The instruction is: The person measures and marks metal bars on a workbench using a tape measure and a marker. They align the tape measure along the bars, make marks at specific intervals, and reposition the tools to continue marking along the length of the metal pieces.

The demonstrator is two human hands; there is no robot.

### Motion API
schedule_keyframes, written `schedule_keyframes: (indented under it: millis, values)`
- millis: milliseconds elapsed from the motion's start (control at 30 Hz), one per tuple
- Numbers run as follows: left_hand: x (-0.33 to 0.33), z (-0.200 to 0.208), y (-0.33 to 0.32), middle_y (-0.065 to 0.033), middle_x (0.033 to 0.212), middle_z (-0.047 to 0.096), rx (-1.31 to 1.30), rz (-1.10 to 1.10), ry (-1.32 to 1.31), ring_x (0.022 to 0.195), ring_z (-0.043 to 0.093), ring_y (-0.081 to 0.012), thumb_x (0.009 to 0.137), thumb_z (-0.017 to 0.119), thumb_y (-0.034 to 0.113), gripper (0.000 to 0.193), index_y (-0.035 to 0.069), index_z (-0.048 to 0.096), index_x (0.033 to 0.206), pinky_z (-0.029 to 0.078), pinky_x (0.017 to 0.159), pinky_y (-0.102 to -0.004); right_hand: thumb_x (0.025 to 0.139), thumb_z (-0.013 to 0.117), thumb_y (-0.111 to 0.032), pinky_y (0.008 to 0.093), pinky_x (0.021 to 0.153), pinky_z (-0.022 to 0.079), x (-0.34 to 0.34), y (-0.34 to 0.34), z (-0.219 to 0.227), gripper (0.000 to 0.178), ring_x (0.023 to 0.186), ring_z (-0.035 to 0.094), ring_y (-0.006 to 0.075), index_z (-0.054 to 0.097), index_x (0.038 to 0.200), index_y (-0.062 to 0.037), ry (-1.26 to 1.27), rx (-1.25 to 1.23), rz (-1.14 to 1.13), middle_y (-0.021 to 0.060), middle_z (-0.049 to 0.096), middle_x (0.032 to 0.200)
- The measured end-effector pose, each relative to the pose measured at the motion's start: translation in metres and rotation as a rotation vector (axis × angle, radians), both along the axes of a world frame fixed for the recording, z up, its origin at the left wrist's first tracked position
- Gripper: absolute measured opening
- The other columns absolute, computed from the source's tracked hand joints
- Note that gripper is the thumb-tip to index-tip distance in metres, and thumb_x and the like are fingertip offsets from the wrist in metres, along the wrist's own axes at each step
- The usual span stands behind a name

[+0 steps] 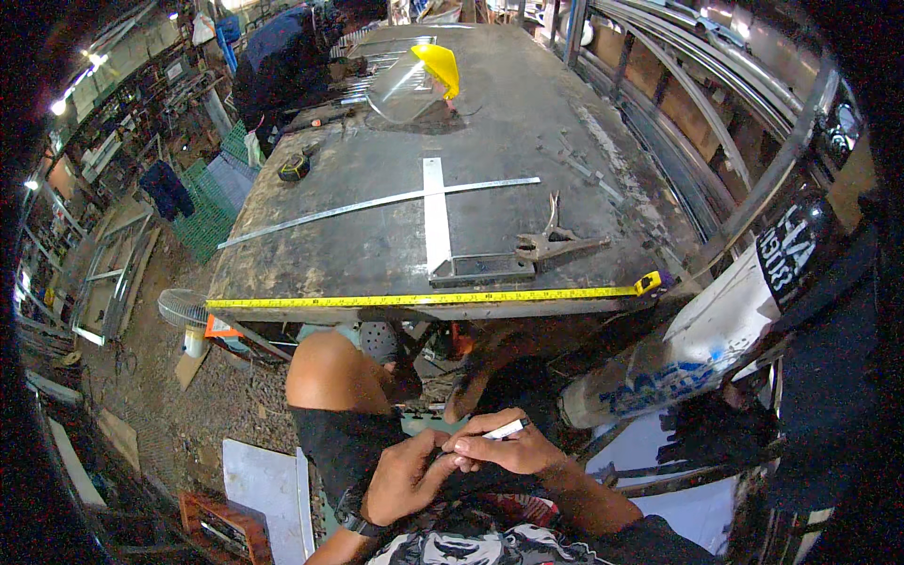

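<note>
My two hands meet over my lap, short of the table's front edge. A short white stick (507, 430), like a marker or a cigarette, pokes out from my right hand (513, 452), whose fingers are closed around it. My left hand (403, 478) is closed too, its fingertips pressed against those of the right; whatever lies between them is hidden. Ahead, a yellow tape measure (424, 299) stretches along the table's front edge, its case at the right end. Just beyond lies a metal try square (436, 221) with a long steel ruler (377, 201) crossing its blade. Locking pliers (554, 240) rest to their right.
Farther along the dark worktable (348, 254) are a second tape measure (295, 168) and a yellow face shield (438, 71). A person in dark clothes (278, 71) is at the far left. A white gas cylinder (678, 348) leans at right; a fan (183, 308) stands left.
</note>
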State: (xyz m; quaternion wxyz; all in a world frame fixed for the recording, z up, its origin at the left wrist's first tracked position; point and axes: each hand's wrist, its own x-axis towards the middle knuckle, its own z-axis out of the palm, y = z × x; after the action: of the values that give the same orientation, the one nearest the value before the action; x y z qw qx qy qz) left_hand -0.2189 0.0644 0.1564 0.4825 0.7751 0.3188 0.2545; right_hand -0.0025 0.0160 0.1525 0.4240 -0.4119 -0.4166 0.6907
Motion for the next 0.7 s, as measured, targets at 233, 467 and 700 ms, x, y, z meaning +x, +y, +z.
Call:
schedule_keyframes:
  millis: [233,467,700]
  values:
    - [-0.009,0.037,0.005,-0.0164,0.082,0.071,-0.048,-0.123,-0.077,0.072,0.071,-0.0360,0.102,0.065,0.022,0.020,0.004,0.063,0.110,0.054,0.062,-0.0421,0.100,0.067,-0.019,0.0272,0.065,0.054,0.010,0.013,0.038,0.025,0.072,0.068,0.0132,0.077,0.109,0.0022,-0.065,0.134,0.122,0.0101,0.075,0.083]
    - [-0.097,0.054,0.057,-0.0098,0.090,0.068,-0.288,-0.040,-0.141,0.076,0.068,-0.0252,0.106,0.058,0.030,0.029,0.002,0.063,0.113,0.053,0.068,-0.0371,0.099,0.065,-0.023,0.0295,0.056,0.046,0.045,0.059,0.063,0.018,0.067,0.061,0.0114,0.067,0.100,-0.0055,0.178,0.646,-0.402,0.0050,0.067,0.087]
    - [-0.208,0.015,0.151,-0.0045,0.094,0.066,0.033,0.878,-0.502,0.083,0.060,-0.0107,0.105,0.057,0.014,0.018,0.000,0.063,0.114,0.049,0.072,-0.0265,0.100,0.061,-0.029,0.0360,0.073,0.055,0.006,0.176,0.039,0.036,0.072,0.066,0.0210,0.064,0.113,0.0043,-0.543,0.685,-0.544,0.0140,0.069,0.084]
